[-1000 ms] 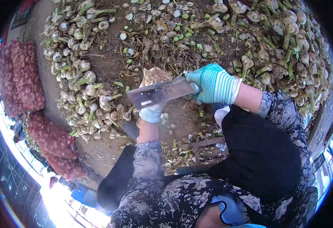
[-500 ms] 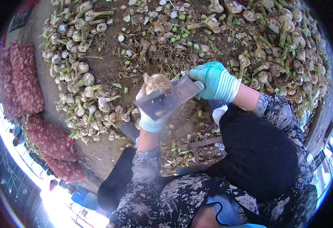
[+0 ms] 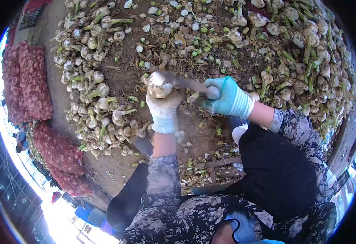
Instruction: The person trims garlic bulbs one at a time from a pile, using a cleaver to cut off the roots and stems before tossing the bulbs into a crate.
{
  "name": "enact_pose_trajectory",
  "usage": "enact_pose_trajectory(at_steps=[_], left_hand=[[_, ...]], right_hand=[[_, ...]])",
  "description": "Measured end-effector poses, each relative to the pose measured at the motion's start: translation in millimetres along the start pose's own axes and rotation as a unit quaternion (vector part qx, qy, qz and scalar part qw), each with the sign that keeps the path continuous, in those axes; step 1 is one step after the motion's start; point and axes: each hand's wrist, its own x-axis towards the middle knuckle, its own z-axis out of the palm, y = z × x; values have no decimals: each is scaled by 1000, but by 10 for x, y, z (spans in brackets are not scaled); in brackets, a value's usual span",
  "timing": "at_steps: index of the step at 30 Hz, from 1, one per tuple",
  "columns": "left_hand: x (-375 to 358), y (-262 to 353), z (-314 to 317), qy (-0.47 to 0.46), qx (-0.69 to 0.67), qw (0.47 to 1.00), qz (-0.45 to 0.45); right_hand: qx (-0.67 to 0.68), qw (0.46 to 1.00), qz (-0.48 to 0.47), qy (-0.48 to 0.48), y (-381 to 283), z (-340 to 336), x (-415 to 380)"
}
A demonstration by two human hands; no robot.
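Note:
In the middle of the head view, my left hand [image 3: 164, 110], in a white glove, is closed around a garlic bulb [image 3: 159, 84]. The bulb shows a bare white patch on top and brownish skin below. To its right, my right hand [image 3: 225, 97], in a green-and-white striped glove, grips a cleaver [image 3: 193, 84] by its handle. The blade, blurred by motion and nearly edge-on, reaches left to the bulb and overlaps it in this view. Beneath both hands lie trimmed stems [image 3: 200, 51] and dry leaf scraps on the soil.
Whole garlic bulbs with stems [image 3: 104, 105] spread along the left, and another heap [image 3: 308, 61] fills the right. Red mesh sacks [image 3: 27, 83] of bulbs stand at the far left. My knee [image 3: 273, 162] in black cloth is below my right hand.
The cleaver blade has turned from showing its broad face to nearly edge-on, at the bulb's upper side. A white patch now shows on the bulb. The whole view has shifted slightly.

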Motion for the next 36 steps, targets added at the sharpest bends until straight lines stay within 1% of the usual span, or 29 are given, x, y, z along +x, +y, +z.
enact_pose_trajectory(at_steps=[1,2,3,6,7,8,9,10,11,12,13,14,16,18,19,20,21,22,25,27,28,29,30,31,32,33,34,35,36], left_hand=[[62,-10,-66,-24,-120,990,-65],[134,-76,-259,-67,-313,929,-184],[75,-88,-198,-141,-181,968,-103],[-27,57,-67,-29,-331,899,-284],[-97,29,-97,-75,-84,983,-142],[-166,2,-125,-47,187,981,-4],[-211,81,-31,-29,23,998,-59],[-232,176,71,-55,89,994,-36],[-254,269,170,-79,153,985,-10],[-238,404,323,-71,-11,993,-89],[-173,379,303,-29,-99,989,-107],[-100,333,263,11,-183,975,-128],[96,213,179,-21,-201,975,-90],[178,168,172,-27,-241,968,-71],[168,167,183,-14,-271,960,-72],[148,159,182,2,-299,951,-74],[108,203,279,75,-315,943,-82],[105,187,272,90,-315,941,-79],[72,177,280,147,-322,933,-61],[90,32,19,-84,-445,887,-85],[8,191,177,-199,-494,841,-92],[-99,244,417,84,-392,912,-87],[-116,202,488,0,-364,931,-31],[-227,202,637,-65,-279,958,-15],[-288,190,561,-35,-152,987,45],[-342,183,479,-5,-20,995,97],[-374,166,416,24,110,983,143],[-372,141,373,48,235,953,183],[-322,109,342,65,353,907,221]], right_hand=[[-84,996,-40,-5,13,-12,27],[-168,982,-80,-13,11,-27,34],[-195,977,-71,-41,-50,-81,45],[-289,955,-3,-71,-106,-131,93],[-274,953,87,-98,-95,-218,152],[-289,927,201,-128,-54,-325,242],[-309,926,198,-89,195,-335,211],[-332,922,191,-51,438,-299,193],[-201,967,157,-5,461,-247,189],[-66,990,120,40,455,-187,137],[71,991,81,84,383,-146,88],[133,984,84,80,282,-101,38],[259,958,92,79,-120,24,-25],[192,978,2,86,-28,280,-51],[287,953,76,57,-15,376,-47],[245,963,89,68,8,423,-8],[203,971,102,77,31,457,37],[161,976,114,88,57,478,72],[154,977,136,61,121,496,109],[114,977,176,37,173,525,66],[74,977,197,25,222,547,29],[35,976,214,10,321,586,-6],[-132,967,199,-94,682,657,-43],[-290,926,152,-189,1042,729,-87],[25,991,109,-77,917,681,-285],[23,986,162,-30,943,689,-208],[25,976,215,19,964,697,-128],[32,961,265,70,989,704,-43],[68,964,247,70,930,609,-30]])
